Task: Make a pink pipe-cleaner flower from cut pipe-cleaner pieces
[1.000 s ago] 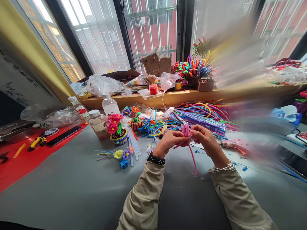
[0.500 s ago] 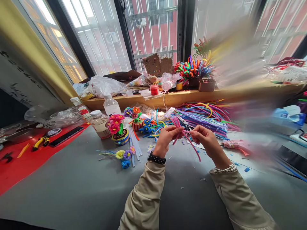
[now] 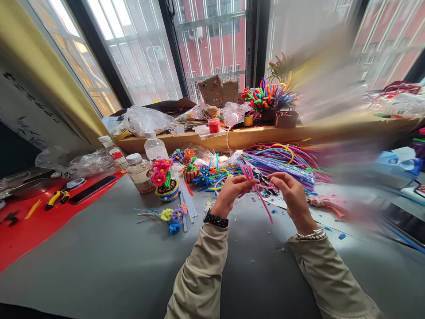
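My left hand (image 3: 234, 192) is closed around a bunch of pink pipe cleaners (image 3: 246, 172). One long pink strand hangs down from it toward the table. To its right, my right hand (image 3: 290, 195) is raised with thumb and forefinger pinched on what looks like the end of a pink pipe cleaner; the fingertips partly hide it. Just behind and between the hands, a pair of scissors (image 3: 264, 188) lies on the table.
Colourful pipe cleaners (image 3: 282, 166) are heaped behind the hands. To the left stand a potted pink pipe-cleaner flower (image 3: 161, 173), bottles (image 3: 137, 170) and clear glue sticks (image 3: 187, 204). Loose flowers (image 3: 175, 215) lie in front. A phone (image 3: 92, 189) and pliers (image 3: 57, 198) rest on red covering.
My right hand has tilted more upright, its fingertips a little higher and apart from the hanging strand. The scissors between the hands show more. My left hand keeps the pink bunch.
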A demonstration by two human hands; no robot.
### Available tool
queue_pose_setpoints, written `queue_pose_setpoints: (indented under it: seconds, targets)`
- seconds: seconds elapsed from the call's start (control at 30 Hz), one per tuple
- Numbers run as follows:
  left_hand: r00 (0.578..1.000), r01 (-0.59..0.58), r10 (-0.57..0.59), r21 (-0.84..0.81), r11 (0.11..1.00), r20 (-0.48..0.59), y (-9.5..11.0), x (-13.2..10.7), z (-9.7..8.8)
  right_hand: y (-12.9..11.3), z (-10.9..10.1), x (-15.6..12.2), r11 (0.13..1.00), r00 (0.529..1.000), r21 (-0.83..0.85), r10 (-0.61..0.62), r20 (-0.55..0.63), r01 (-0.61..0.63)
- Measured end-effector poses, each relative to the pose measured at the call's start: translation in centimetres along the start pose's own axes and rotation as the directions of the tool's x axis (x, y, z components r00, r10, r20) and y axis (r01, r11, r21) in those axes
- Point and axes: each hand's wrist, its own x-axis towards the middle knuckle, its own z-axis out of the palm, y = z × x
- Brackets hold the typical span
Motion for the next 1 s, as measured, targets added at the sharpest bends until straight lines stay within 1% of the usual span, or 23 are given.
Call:
queue_pose_setpoints:
  seconds: [0.03,0.07,0.13,0.23,0.3,0.37,0.43,0.53,0.6,0.8,0.9,1.0]
  targets:
    - [1.000,-0.012,0.011,0.038,0.999,0.022,-0.1,0.0,0.0,-0.2,-0.1,0.0,0.998,0.998,-0.040,-0.053,-0.019,0.052]
    - [0.999,-0.026,0.024,0.064,0.998,0.047,-0.2,-0.1,0.0,-0.4,-0.2,-0.1,0.995,0.997,-0.066,-0.074,0.008,0.074]
    - [0.995,-0.051,0.042,0.093,0.994,0.093,-0.3,-0.2,0.1,-0.8,-0.3,-0.2,0.994,0.989,-0.093,-0.036,0.143,0.049]
    - [0.991,-0.070,0.053,0.143,0.987,0.121,-0.3,-0.3,0.2,-1.2,-0.2,-0.5,0.989,0.945,-0.147,0.053,0.322,-0.005]
    - [0.989,-0.063,0.039,0.164,0.984,0.141,-0.2,-0.4,0.3,-1.2,-0.3,-0.5,0.986,0.915,-0.163,0.083,0.394,-0.020]
    - [0.985,-0.042,0.015,0.158,0.987,0.171,-0.2,-0.4,0.4,-1.1,-0.4,-0.4,0.986,0.894,-0.166,0.098,0.437,-0.027]
    - [0.987,-0.029,0.006,0.143,0.989,0.161,-0.2,-0.2,0.4,-0.9,-0.5,-0.3,0.984,0.885,-0.175,0.106,0.454,-0.028]
    - [0.996,-0.063,0.054,0.133,0.989,0.069,-0.2,-0.1,0.4,-0.6,-0.6,-0.1,0.980,0.890,-0.198,0.114,0.441,-0.028]
    - [0.997,-0.080,0.077,0.115,0.990,0.029,-0.2,0.0,0.3,-0.4,-0.5,-0.1,0.979,0.890,-0.202,0.121,0.439,-0.034]
    - [0.999,-0.041,0.039,0.065,0.997,0.036,-0.1,-0.2,0.6,-0.4,-0.2,-0.2,0.979,0.891,-0.201,0.112,0.439,-0.024]
    - [0.998,-0.055,0.053,0.070,0.996,0.024,0.0,-0.2,0.8,-0.4,-0.2,-0.2,0.977,0.889,-0.215,0.099,0.447,-0.001]
    - [0.995,-0.096,0.095,0.052,0.994,0.013,0.0,-0.1,0.7,-0.5,-0.2,-0.2,0.978,0.878,-0.210,0.091,0.470,0.011]
